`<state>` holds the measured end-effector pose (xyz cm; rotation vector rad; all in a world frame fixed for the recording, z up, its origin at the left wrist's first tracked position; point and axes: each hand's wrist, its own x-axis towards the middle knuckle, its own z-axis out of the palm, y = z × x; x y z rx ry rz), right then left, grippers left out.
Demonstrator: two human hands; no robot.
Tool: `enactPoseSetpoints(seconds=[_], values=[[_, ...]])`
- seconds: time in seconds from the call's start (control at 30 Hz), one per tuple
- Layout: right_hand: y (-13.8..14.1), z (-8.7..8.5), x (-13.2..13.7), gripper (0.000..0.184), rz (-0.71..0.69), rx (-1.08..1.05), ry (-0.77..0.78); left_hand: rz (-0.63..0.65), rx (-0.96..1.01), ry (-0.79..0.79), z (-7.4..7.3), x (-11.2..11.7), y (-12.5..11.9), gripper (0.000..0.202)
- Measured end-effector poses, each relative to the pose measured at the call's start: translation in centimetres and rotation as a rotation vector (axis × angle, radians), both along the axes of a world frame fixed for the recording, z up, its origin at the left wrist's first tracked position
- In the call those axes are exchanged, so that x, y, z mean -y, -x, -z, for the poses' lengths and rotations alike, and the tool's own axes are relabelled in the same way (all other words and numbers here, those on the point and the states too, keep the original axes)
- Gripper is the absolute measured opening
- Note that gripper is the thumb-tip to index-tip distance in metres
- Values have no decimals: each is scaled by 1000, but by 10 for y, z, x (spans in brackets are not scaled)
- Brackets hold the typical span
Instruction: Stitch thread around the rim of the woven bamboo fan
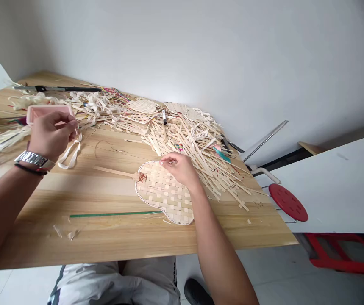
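Note:
A woven bamboo-strip fan lies flat on the wooden table, its thin handle pointing left. Brown stitching crosses where handle and weave meet, and a pale cord edges the fan. My right hand pinches the fan's upper edge; its fingertips are partly hidden. Off to the left, my left hand is over the near side of a pink plastic box, fingers curled together. What they hold, if anything, I cannot make out. A white ribbon loop hangs down beside this hand onto the table.
Loose bamboo strips are heaped along the wall, with a black-and-white marker and more woven pieces among them. A green strip lies near the front. Beyond the table's right edge is a red round stool seat.

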<state>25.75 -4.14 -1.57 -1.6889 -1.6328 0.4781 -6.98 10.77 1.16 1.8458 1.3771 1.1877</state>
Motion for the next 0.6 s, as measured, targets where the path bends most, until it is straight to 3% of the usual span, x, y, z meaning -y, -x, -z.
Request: enactPoseSetpoints(seconds=[0.13, 0.3, 0.4, 0.6], values=[[8, 2, -1, 9, -26, -1, 15, 132, -11, -56, 1, 7, -6, 10], [24, 8, -4, 6, -71, 10, 31, 560, -193, -44, 6, 37, -30, 12], [30, 10, -5, 4, -72, 27, 32, 752, -273, -49, 14, 54, -42, 13], [30, 13, -8, 4, -85, 56, 14, 835, -387, -98, 35, 58, -48, 18]])
